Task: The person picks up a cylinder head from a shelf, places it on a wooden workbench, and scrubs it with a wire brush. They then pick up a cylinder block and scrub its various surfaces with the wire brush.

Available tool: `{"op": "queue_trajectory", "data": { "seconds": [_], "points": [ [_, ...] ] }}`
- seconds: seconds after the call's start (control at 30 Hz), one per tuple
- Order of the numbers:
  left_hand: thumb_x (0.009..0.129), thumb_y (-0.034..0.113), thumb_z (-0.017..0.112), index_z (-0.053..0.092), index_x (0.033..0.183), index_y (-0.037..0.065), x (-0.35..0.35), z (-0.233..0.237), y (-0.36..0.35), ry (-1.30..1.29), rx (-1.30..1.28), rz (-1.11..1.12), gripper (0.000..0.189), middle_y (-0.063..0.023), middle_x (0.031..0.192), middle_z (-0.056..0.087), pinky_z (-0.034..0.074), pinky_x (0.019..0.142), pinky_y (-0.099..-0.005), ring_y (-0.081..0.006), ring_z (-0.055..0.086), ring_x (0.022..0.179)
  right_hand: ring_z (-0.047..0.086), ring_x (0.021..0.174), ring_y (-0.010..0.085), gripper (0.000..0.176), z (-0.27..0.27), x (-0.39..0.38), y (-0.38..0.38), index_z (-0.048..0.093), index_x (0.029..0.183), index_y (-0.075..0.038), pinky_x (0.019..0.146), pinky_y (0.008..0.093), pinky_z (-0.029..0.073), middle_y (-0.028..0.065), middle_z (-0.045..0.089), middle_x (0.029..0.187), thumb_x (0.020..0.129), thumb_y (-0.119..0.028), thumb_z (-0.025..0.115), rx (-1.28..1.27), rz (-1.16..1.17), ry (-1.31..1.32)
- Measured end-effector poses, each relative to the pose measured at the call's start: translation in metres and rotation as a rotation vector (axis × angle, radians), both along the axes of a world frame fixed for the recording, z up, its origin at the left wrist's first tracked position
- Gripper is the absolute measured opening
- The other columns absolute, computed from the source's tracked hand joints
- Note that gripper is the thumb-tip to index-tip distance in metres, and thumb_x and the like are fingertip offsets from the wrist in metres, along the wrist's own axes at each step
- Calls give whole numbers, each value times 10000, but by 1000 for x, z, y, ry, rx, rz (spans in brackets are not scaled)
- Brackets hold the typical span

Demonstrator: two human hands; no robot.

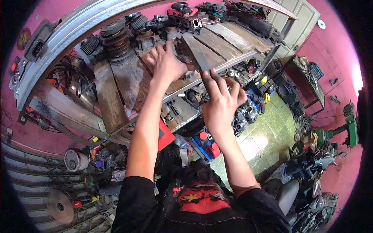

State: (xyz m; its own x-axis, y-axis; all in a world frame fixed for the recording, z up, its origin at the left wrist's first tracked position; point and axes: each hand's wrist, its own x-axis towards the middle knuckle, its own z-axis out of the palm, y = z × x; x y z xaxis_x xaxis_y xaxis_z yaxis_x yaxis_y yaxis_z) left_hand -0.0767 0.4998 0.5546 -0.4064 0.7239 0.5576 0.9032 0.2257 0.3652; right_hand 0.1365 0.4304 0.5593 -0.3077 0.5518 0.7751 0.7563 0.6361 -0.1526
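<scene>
My right hand [223,103] is closed on the near end of a flat file [196,52], a long dark strip of metal. The file points away from me and slants up to the left over the shelf's front edge. My left hand [166,64] is over the wooden shelf [134,79], left of the file, with its fingers bent and spread apart. Dark, rusty metal lies between its thumb and the file, partly hidden by the hand. Just beyond my left fingers stand greasy engine parts [145,39].
Ribbed engine cylinders [115,40] stack up at the shelf's left. A metal frame bar [74,37] arches over the shelf. Below lie a red box [166,136], a blue tray [202,145] and engine parts on the green floor [268,134]. A motorcycle [311,182] stands at lower right.
</scene>
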Motion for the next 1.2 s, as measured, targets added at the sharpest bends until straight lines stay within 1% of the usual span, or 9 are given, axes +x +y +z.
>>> {"op": "queue_trajectory", "data": {
  "seconds": [0.07,0.2,0.53,0.7,0.9,0.97,1.03,1.13,1.2],
  "points": [
    [581,554,957,460,1541,47,0,-2,-2,-55,-30,-21,1194,-317,1448,505,183,1210,-630,-471,388,1427,595,1181,254,705,-9,13,2,734,1348,-178,1080,487,307,-31,708,1387,690,66,673,-47,26,115],
    [593,582,955,459,1543,62,1,-1,-2,-59,-23,-39,1192,-308,1467,496,198,1205,-626,-461,377,1442,573,1219,267,834,-25,32,6,689,1410,-172,1095,476,293,-22,677,1467,621,95,641,-81,-2,177],
    [622,673,937,448,1585,82,0,15,31,-36,-173,-28,1231,-338,1537,467,167,1219,-646,-471,371,1467,566,1245,272,826,-43,73,11,676,1425,-187,1114,473,280,-38,678,1476,658,114,623,-145,-60,172],
    [638,773,880,484,1580,102,-14,21,42,-71,-219,-57,1223,-350,1512,530,151,1224,-672,-477,385,1496,573,1241,274,827,-43,98,9,683,1419,-193,1129,469,281,-40,682,1473,657,120,609,-199,-109,168],
    [715,808,804,511,1578,119,-46,17,48,-219,-224,-38,1142,-251,1461,638,169,1207,-704,-459,474,1445,571,1219,265,682,-50,114,14,700,1386,-174,1113,447,280,-39,695,1455,776,122,626,-201,-120,184],
    [780,819,736,556,1565,178,-57,10,52,-220,-153,-88,1030,-221,1497,630,191,1187,-669,-455,440,1465,562,1264,273,817,-55,117,14,692,1400,-178,1153,451,288,-50,702,1450,666,162,575,-244,-154,172],
    [800,831,704,554,1575,195,-49,5,55,-158,-150,-18,1013,-209,1528,607,170,1193,-689,-446,413,1481,561,1266,275,819,-53,118,12,691,1400,-179,1153,450,288,-50,701,1452,665,164,575,-265,-145,162],
    [876,742,709,651,1494,157,-56,-6,72,-81,15,-96,853,-138,1561,595,216,1242,-576,-413,388,1493,558,1252,273,836,-56,123,13,691,1405,-179,1147,454,277,-46,698,1453,647,154,571,-273,-121,151],
    [882,729,714,656,1488,147,-57,-11,82,-104,-21,-102,842,-136,1559,598,227,1246,-555,-406,386,1490,557,1237,273,830,-58,128,14,694,1403,-178,1138,459,269,-46,694,1458,645,141,573,-263,-118,137]
  ]
}}
